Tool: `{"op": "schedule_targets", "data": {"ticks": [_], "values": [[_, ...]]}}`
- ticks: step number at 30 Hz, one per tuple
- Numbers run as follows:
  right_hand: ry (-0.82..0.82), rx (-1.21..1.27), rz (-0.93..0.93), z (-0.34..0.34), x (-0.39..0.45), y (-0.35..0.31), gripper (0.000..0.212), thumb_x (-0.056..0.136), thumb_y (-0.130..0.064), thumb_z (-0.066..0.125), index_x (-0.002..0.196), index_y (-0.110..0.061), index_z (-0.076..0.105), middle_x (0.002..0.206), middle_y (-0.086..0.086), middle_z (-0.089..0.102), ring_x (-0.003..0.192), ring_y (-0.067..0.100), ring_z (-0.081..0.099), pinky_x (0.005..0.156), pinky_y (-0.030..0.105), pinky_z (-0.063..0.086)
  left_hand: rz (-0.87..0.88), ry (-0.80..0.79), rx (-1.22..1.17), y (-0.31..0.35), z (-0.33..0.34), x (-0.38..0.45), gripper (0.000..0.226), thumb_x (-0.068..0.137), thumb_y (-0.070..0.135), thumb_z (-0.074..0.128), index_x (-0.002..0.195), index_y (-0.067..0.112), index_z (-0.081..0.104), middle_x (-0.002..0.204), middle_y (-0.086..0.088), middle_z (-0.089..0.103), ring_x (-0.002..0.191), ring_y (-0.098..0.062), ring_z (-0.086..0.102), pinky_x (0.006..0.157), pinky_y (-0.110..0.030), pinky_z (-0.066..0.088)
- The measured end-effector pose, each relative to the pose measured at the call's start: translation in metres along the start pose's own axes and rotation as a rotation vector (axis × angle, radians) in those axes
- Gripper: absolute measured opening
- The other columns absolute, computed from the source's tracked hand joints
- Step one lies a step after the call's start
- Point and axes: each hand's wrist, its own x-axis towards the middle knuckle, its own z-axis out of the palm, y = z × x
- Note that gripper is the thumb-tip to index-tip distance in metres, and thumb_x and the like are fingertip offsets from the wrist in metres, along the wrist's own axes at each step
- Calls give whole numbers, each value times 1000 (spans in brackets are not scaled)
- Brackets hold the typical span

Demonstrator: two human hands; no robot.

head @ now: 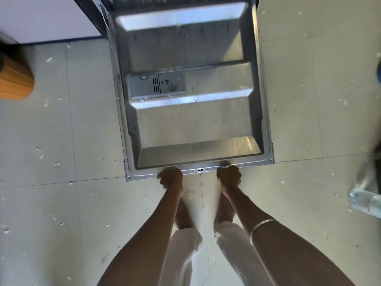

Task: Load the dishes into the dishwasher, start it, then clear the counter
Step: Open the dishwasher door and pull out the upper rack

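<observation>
The left hand [171, 178] and right hand [229, 176] are both curling closed around the near edge of the dishwasher door [191, 124], which is lying open and flat over the tiled floor [61, 141], its soap compartment [156, 87] facing up.

Soft daylight glares off the steel dishwasher door [191, 96] beyond each hand, whose arms look dark. The floor [72, 141] is bright; edges smear and curve, fisheye-like.

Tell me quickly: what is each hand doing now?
Left hand: closed on the dishwasher door edge.
Right hand: closed on the same edge.
</observation>
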Motion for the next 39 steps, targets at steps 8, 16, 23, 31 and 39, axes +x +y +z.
{"op": "schedule_targets", "data": {"ticks": [8,16,23,31,39], "values": [[-59,-27,-152,-70,-52,-47,48,91,-6,53,138,-3,50,136,14,56,126,30,52,99,29,40,193,-66,82,33,-59,-70,34,88,5,52,120,-6,52,122,-22,60,112,-39,59,95,-43,51],[-36,-100,-380,-144,-104,-95,46,88,-3,55,133,-1,54,118,16,66,108,26,62,86,24,40,576,-114,294,83,-124,-139,43,91,1,45,134,1,52,127,-20,61,117,-35,59,98,-36,48],[-22,-251,-533,-223,-175,-182,49,94,-10,51,142,-2,44,139,14,54,128,27,51,97,26,38,838,21,427,174,-215,-213,38,99,10,43,136,5,53,131,-17,60,120,-31,57,96,-29,43],[-6,-289,-830,-280,-218,-322,48,97,-16,47,142,0,39,140,18,50,129,31,48,103,34,39,1153,142,409,304,-259,-292,35,104,16,38,130,-2,54,120,-21,65,112,-36,63,95,-36,49],[59,-304,-1056,-324,-220,-435,47,92,-9,49,137,-2,42,127,19,56,114,35,56,91,41,50,1361,300,438,405,-269,-339,32,102,14,42,127,2,55,113,-19,65,96,-33,66,84,-41,55]]}}
